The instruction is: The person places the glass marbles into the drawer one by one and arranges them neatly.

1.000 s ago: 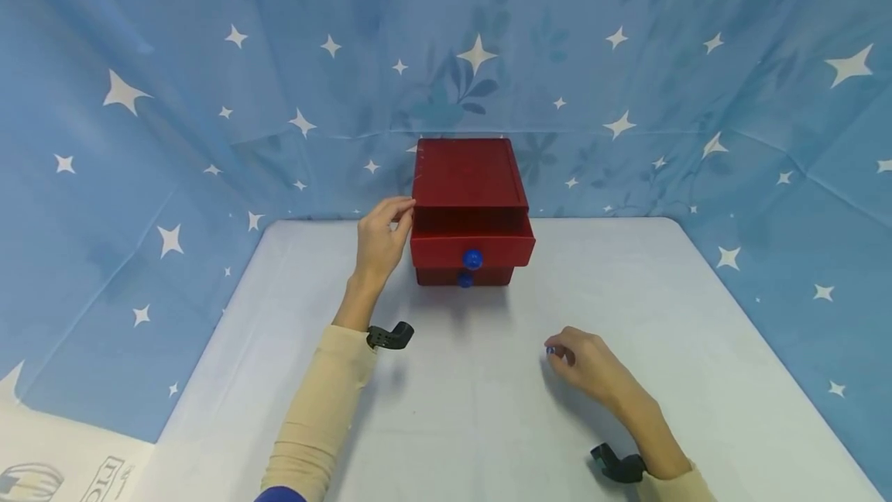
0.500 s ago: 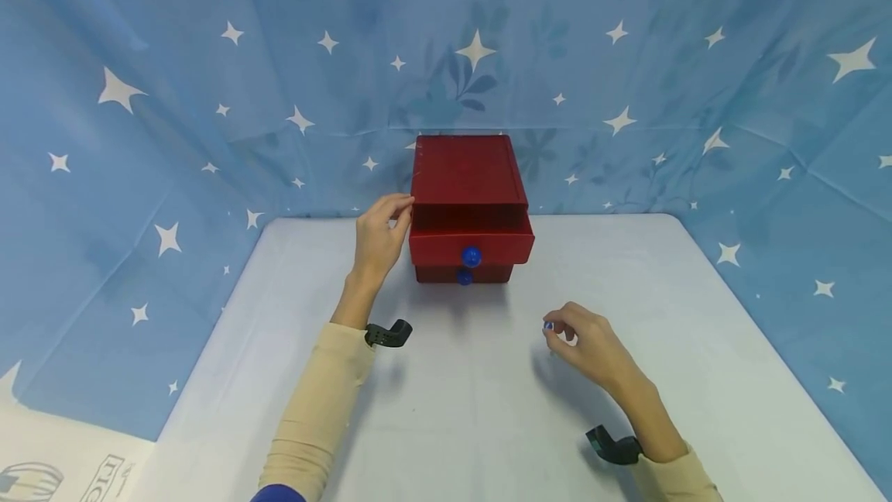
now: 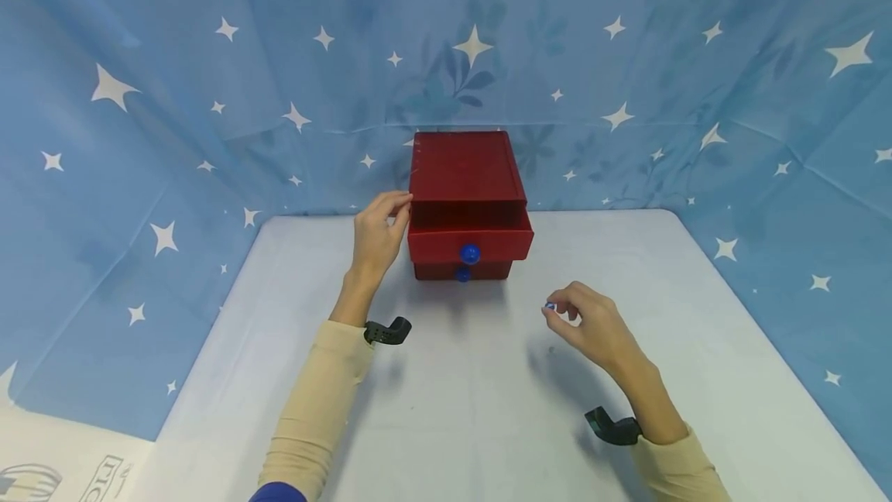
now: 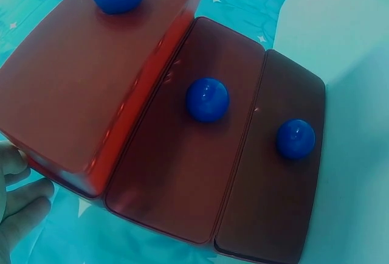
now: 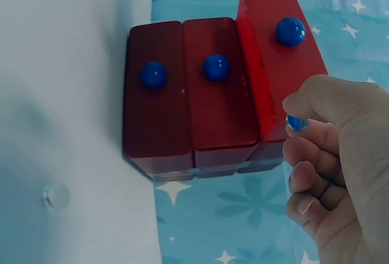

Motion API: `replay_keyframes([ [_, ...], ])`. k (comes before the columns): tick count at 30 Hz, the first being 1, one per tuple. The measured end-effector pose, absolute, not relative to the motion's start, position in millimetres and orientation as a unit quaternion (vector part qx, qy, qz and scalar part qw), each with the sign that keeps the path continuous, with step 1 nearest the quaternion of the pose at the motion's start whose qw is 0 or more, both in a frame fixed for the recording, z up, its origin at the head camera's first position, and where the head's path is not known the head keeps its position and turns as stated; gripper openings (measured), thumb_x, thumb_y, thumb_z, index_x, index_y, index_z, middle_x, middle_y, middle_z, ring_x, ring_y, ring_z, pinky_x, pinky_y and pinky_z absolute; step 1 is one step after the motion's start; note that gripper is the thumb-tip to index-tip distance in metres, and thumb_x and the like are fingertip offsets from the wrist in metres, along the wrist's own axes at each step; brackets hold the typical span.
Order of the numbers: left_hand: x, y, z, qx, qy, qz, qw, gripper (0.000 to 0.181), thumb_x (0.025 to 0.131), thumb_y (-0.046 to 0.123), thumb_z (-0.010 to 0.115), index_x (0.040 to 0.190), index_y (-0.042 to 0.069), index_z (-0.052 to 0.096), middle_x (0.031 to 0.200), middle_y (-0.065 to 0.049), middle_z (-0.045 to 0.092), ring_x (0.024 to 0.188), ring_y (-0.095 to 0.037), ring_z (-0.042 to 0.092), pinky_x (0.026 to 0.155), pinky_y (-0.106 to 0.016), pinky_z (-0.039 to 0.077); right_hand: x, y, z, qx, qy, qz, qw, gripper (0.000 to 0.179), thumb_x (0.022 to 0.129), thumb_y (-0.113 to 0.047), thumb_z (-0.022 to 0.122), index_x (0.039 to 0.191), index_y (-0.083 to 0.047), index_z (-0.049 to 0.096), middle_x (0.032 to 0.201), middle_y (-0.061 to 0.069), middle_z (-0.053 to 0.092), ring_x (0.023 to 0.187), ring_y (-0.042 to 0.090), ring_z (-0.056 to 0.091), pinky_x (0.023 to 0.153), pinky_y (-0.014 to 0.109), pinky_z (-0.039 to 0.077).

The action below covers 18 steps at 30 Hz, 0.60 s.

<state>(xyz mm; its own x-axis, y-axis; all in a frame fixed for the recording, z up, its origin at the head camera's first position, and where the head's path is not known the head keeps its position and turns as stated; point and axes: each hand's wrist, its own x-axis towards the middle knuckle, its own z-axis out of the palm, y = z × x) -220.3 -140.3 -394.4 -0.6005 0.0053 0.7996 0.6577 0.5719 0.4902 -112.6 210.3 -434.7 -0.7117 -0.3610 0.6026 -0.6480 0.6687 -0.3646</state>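
Observation:
A red cabinet (image 3: 465, 166) with three drawers and round blue knobs stands at the table's back. Its top drawer (image 3: 439, 245) is pulled out; the middle (image 4: 182, 148) and bottom drawers (image 4: 267, 197) are in. My left hand (image 3: 377, 235) touches the cabinet's left side near its upper front edge, fingertips partly hidden behind the drawer in the left wrist view. In front and to the right, my right hand (image 3: 592, 325) pinches a small blue-and-clear glass marble (image 5: 296, 122) between thumb and index finger, above the table. The other fingers are curled loosely.
A small clear round glass piece (image 5: 56, 196) lies on the white table (image 3: 446, 440) below my right hand. A blue star-patterned cloth (image 3: 313, 76) hangs behind and at both sides. Printed card or paper (image 3: 63, 455) shows at the lower left.
My right hand has risen off the table and moved forward towards the cabinet with the marble. The left hand stays at the cabinet's side. The drawer has not moved.

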Motion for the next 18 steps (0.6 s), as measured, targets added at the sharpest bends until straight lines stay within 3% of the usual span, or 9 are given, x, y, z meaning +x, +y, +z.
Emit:
replay_keyframes([
  [18,-220,-139,-394,-0.209,-0.788,-0.416,0.403,0.018,0.095,0.003,0.064,0.108,-0.002,0.075,0.109,-0.016,0.074,0.088,-0.028,0.073,0.08,-0.035,0.063,-128,205,-414,0.297,-0.858,0.304,0.29,0.018,0.076,-0.004,0.081,0.09,-0.008,0.071,0.076,0.0,0.064,0.067,0.008,0.051,0.058,0.014,0.045],
])
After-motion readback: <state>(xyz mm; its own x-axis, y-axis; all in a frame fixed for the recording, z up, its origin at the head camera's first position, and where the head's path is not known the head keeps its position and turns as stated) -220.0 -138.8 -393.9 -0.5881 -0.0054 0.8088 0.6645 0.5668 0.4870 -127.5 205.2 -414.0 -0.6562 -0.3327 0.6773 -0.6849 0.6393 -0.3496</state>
